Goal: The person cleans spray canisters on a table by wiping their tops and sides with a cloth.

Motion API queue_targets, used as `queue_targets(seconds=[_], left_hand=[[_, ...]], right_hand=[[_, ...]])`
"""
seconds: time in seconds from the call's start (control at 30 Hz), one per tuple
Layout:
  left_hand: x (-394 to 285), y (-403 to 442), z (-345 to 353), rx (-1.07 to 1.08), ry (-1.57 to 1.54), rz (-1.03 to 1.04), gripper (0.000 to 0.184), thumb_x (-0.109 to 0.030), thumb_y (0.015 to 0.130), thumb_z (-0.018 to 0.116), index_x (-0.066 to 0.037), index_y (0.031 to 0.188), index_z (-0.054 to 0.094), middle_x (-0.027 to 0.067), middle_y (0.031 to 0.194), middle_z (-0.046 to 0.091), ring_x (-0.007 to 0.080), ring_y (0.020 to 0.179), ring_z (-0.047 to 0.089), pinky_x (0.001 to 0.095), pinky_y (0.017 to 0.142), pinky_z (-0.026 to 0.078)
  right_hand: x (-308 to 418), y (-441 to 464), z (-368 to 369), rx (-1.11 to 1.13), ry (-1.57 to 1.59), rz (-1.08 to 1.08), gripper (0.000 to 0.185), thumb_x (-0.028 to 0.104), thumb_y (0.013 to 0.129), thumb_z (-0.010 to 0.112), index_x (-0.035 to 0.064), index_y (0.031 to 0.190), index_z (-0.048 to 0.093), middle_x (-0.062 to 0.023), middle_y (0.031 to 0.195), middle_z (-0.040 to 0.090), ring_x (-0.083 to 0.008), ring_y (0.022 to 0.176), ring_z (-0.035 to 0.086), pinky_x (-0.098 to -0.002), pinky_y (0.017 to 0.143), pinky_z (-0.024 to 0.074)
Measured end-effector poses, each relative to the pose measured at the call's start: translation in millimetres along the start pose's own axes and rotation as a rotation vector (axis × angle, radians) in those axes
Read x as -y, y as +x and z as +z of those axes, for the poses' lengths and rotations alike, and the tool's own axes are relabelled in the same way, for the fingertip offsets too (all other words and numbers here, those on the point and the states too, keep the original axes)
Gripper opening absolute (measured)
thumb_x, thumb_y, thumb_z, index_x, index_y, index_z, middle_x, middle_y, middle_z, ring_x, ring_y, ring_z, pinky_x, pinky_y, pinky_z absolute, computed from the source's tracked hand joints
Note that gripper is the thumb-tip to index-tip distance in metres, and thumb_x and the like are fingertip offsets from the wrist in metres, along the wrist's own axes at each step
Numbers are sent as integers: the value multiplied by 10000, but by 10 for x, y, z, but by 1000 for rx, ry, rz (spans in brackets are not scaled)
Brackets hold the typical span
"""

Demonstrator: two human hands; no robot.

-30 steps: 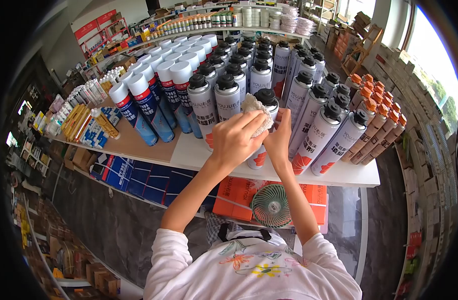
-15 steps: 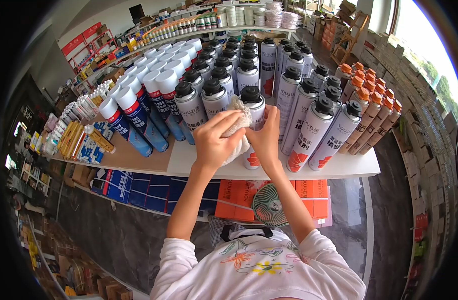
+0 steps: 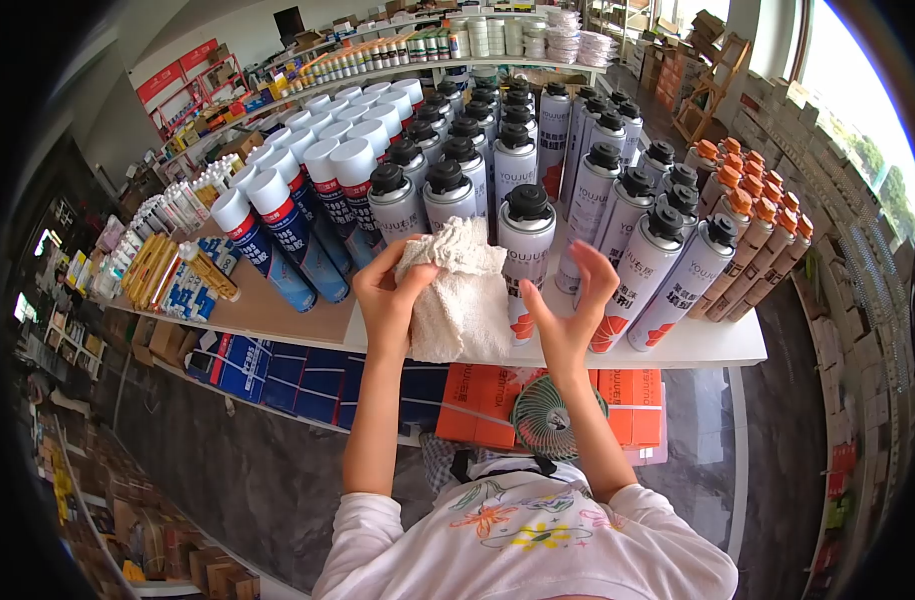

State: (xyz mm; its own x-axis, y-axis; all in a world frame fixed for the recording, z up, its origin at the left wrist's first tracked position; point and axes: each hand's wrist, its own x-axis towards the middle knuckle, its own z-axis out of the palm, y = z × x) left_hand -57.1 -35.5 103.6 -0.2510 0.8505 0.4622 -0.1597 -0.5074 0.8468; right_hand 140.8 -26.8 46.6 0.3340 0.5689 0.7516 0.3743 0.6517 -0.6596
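Note:
A crumpled off-white cloth (image 3: 463,310) hangs from my left hand (image 3: 386,300), whose fingers and thumb pinch its left side. Right behind the cloth stands a white-and-grey spray can (image 3: 528,245) with a black cap, upright at the table's front edge and partly covered by the cloth. My right hand (image 3: 575,315) is just right of this can, thumb and fingers spread apart with nothing between them. Further cans of the same kind (image 3: 638,270) stand to the right of my right hand, and others (image 3: 448,195) behind the cloth.
Blue cans with white caps (image 3: 283,215) fill the table's left part. Brown cans with orange caps (image 3: 753,250) crowd its right end. Under the white tabletop (image 3: 723,350) lie orange boxes (image 3: 478,400), blue boxes (image 3: 308,385) and a green fan (image 3: 558,420).
My right hand has let go of the front can and opened beside it. My left hand has moved left and down with the cloth, which now hangs spread out.

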Motion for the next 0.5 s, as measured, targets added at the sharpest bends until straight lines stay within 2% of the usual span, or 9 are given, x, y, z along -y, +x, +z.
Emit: queue_targets(seconds=[0.03,0.1,0.17,0.23,0.27,0.33,0.4,0.43,0.5], left_hand=[[-4,-17,-21,-5,-2,2,339,-64,788,739,72,1097,709,70,980,721,117,877,667,261,794,516],[-2,-61,-69,49,-72,-99,339,-68,804,717,70,1113,702,68,984,721,119,880,670,264,794,518],[-27,-120,-51,57,-95,-147,284,-66,821,693,54,1079,706,58,967,717,116,877,668,261,792,515],[-14,-187,-44,104,-195,-242,219,-54,828,680,34,1027,705,45,942,712,112,866,664,252,791,508],[47,-210,-73,119,-186,-253,201,-64,851,678,15,1036,691,40,956,708,115,878,665,259,797,514],[72,-255,-27,108,-192,-282,226,-73,862,680,12,1071,682,43,988,704,116,897,665,265,805,518],[122,-299,-20,125,-214,-345,346,-134,919,696,-6,1231,620,62,1135,672,136,1017,653,294,873,524],[158,-337,-13,128,-215,-349,346,-134,919,696,-6,1231,620,62,1135,672,136,1017,653,294,873,524],[242,-444,-14,114,-289,-521,435,-194,960,692,-31,1338,552,76,1222,638,153,1111,630,315,943,515]], right_hand=[[32,-86,-15,4,1,-3,899,166,717,909,1,1400,348,-187,1346,513,-310,1267,521,-434,1091,408],[89,-230,-18,176,417,282,880,179,737,905,10,1399,351,-181,1353,537,-292,1252,556,-442,1047,464],[145,-264,-80,422,405,486,884,217,774,888,-3,1429,336,-226,1338,588,-269,1190,617,-393,950,535],[81,-279,-67,571,664,660,679,225,835,844,-21,1352,480,-168,1176,679,-208,1056,675,-325,880,556],[91,-297,-77,566,666,665,679,225,835,844,-21,1352,480,-168,1176,679,-208,1056,675,-325,880,556],[127,-281,-104,561,743,735,393,217,909,783,-24,1183,638,-80,970,723,-111,869,682,-251,747,543],[151,-211,-164,551,689,764,321,207,929,762,-25,1129,667,-58,920,719,-84,808,662,-229,696,517],[152,-193,-187,547,639,791,261,198,950,741,-26,1076,696,-37,871,716,-57,746,642,-206,646,491],[108,-243,-131,451,696,793,253,204,957,733,-22,1066,703,-14,799,708,-28,676,598,-197,583,443]])
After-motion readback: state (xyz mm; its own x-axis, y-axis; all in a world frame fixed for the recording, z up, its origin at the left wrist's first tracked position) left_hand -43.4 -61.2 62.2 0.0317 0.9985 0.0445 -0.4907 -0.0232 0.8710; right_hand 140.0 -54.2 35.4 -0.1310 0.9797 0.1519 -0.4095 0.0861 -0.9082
